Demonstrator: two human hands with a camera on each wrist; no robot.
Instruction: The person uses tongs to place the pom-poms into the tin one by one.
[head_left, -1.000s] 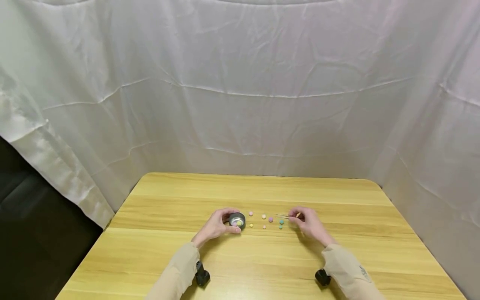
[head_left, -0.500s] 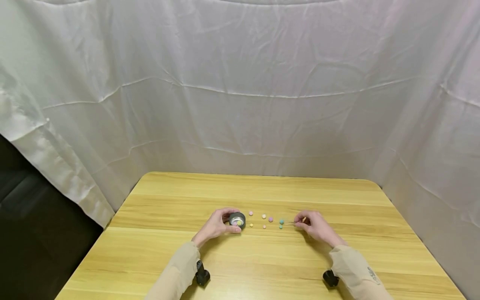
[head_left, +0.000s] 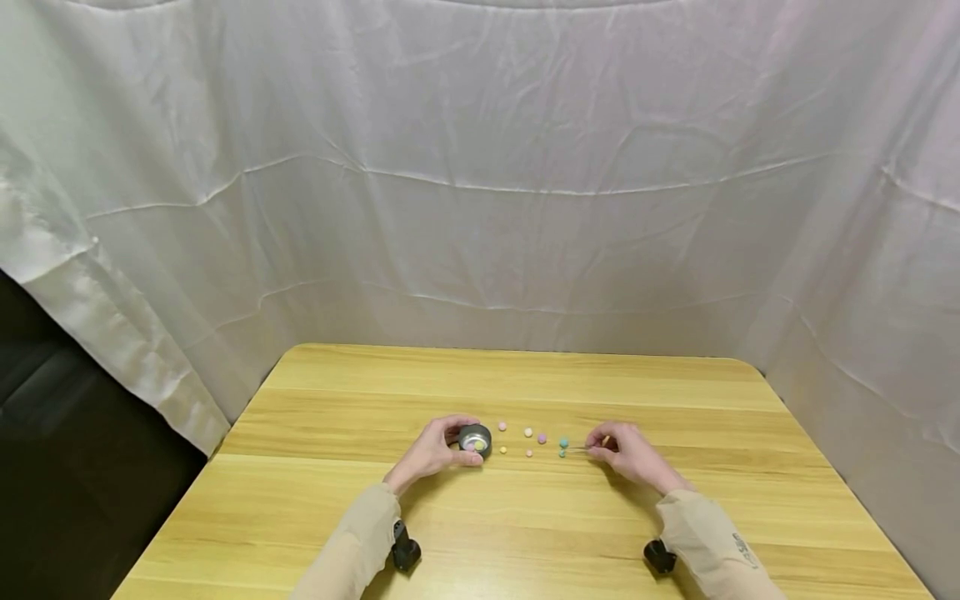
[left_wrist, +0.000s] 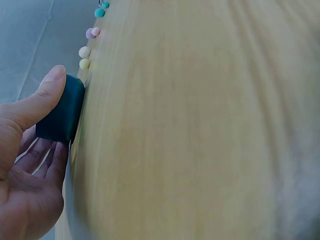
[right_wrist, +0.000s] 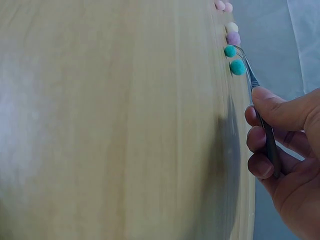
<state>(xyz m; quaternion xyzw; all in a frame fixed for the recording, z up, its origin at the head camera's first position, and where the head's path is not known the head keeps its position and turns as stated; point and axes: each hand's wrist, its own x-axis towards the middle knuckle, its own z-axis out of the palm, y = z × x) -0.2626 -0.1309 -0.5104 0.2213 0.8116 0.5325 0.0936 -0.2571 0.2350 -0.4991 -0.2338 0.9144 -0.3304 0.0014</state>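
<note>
My left hand (head_left: 433,447) holds a small round dark tin (left_wrist: 70,110), thumb on one side and fingers on the other. Inside its shiny interior lie pink and yellow balls. Between thumb and fingers, my right hand (head_left: 633,454) grips metal tweezers (right_wrist: 253,76) pointing left. Their tips are at the small teal pompom (right_wrist: 230,51), beside the larger teal pompom (right_wrist: 237,67); whether they pinch it I cannot tell. Left of these lie a lavender pompom (head_left: 542,438), a cream one (head_left: 528,432), two pink pompoms (head_left: 502,426) and a small yellow one (head_left: 503,450).
The pompoms lie in two loose rows on the wooden table (head_left: 480,525), between my hands. A pale curtain (head_left: 525,250) hangs behind and around the table. Black devices (head_left: 406,552) are strapped at both wrists. Something dark stands at the far left (head_left: 67,467).
My right hand has shifted right and slightly nearer, and the tweezer tips have gone from above the lavender pompom to the teal ones. My left hand and the tin have stayed put.
</note>
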